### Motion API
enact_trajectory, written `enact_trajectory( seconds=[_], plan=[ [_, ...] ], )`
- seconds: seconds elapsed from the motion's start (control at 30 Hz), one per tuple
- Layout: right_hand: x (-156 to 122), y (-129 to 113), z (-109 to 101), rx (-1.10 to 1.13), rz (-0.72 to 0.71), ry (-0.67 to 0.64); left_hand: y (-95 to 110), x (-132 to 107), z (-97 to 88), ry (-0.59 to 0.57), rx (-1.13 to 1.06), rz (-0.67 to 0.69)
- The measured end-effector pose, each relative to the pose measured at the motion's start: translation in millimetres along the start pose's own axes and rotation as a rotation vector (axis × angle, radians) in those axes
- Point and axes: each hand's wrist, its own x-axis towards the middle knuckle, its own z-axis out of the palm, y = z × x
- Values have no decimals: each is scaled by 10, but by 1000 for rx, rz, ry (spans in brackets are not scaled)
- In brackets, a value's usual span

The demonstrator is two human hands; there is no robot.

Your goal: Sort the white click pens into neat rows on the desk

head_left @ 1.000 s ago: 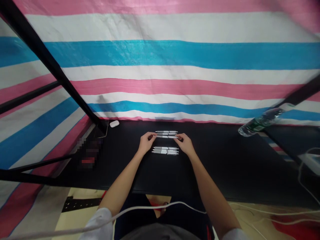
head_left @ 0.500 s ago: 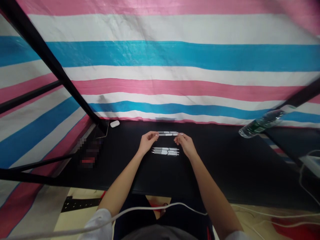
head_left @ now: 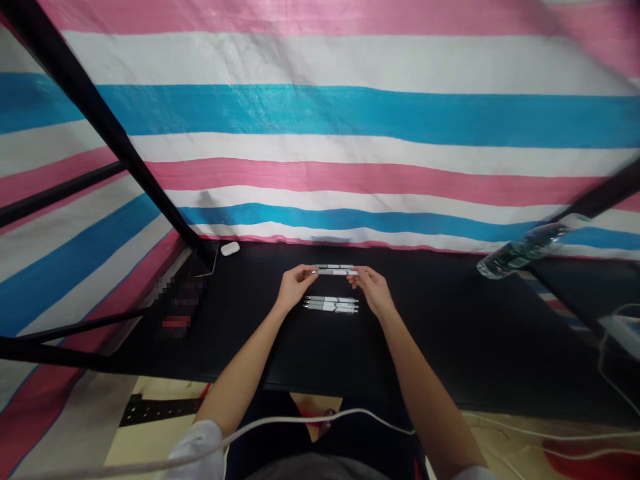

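Two hands: left hand (head_left: 297, 287) and right hand (head_left: 373, 290) pinching opposite ends of a white pen (head_left: 335, 272), grips nearly closed
Beyond it: a second pen (head_left: 334, 266), just apart
Nearer: three pens (head_left: 331, 305) side by side on a black tabletop (head_left: 250, 353)
Farther off: a small white case (head_left: 230, 249), left; a plastic water bottle (head_left: 520, 252), right

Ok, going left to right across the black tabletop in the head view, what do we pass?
Pixelated patch → white earbud case → left hand → white pen → right hand → plastic water bottle
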Motion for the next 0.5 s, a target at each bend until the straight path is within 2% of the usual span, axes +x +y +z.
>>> enact_trajectory(
  seconds=[0.37, 0.5],
  plan=[
    [-12, -56, -26, -34, -26, -35, 19, -5, -26, -43, 40, -2],
    [-13, -62, -21, 19, -26, -24, 34, 4, -31, -55, 14, -4]
  ],
)
